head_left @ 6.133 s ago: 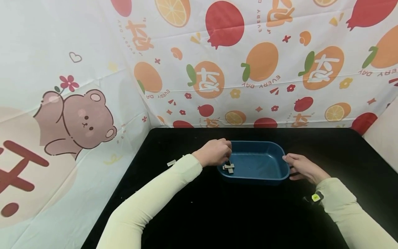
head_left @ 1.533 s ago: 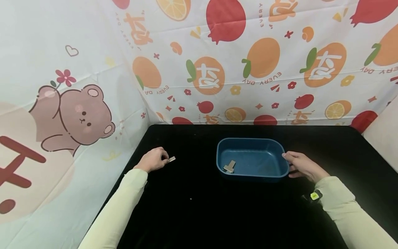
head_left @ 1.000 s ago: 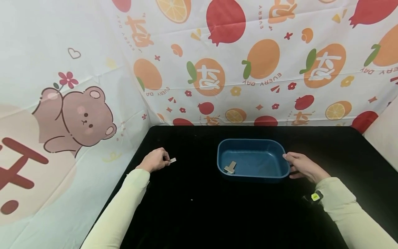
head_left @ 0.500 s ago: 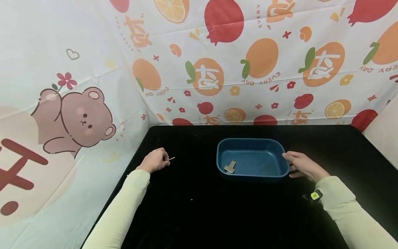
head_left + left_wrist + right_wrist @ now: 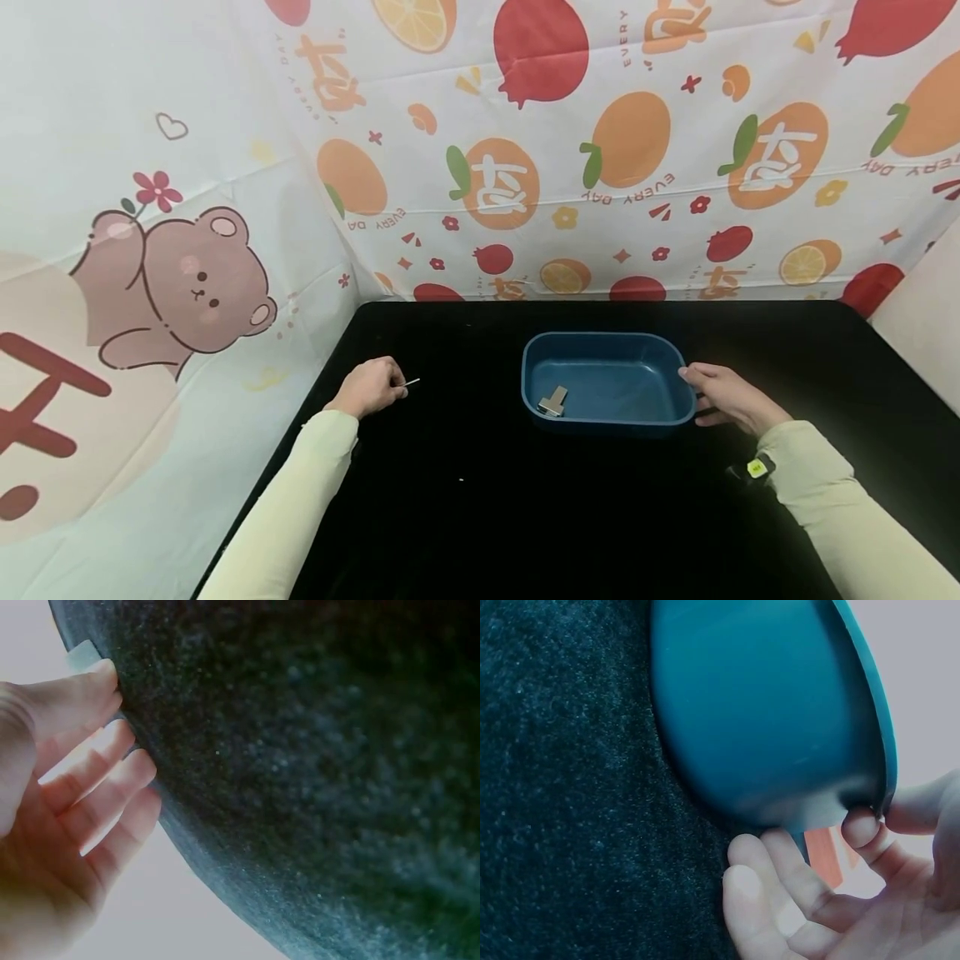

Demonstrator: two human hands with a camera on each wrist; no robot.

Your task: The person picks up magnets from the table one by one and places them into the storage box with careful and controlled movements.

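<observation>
The left hand (image 5: 369,385) sits well to the left of the blue tub (image 5: 609,417) on the black bench (image 5: 480,517), fingers curled and pinching a thin pale strip (image 5: 410,382) at its near end, the strip just off or on the cloth; I cannot tell which. The right hand (image 5: 723,398) is at the tub's right end, thumb on the rim and fingers curled under the lip, grasping it. Inside the tub, in its left near corner, lie a few small grey pieces (image 5: 552,402).

To do this well, I'd say the pinch should stay tight on so thin a strip, and the right hand should keep the light tub from sliding.

The head view alone shows the pieces inside and how far the strip is from the tub. The right wrist view shows the fingers (image 5: 795,892) tucked beneath the tub's outer wall (image 5: 757,712). The left wrist view shows the fingers (image 5: 90,772) against the bench, with only a pale corner by the fingertip.
</observation>
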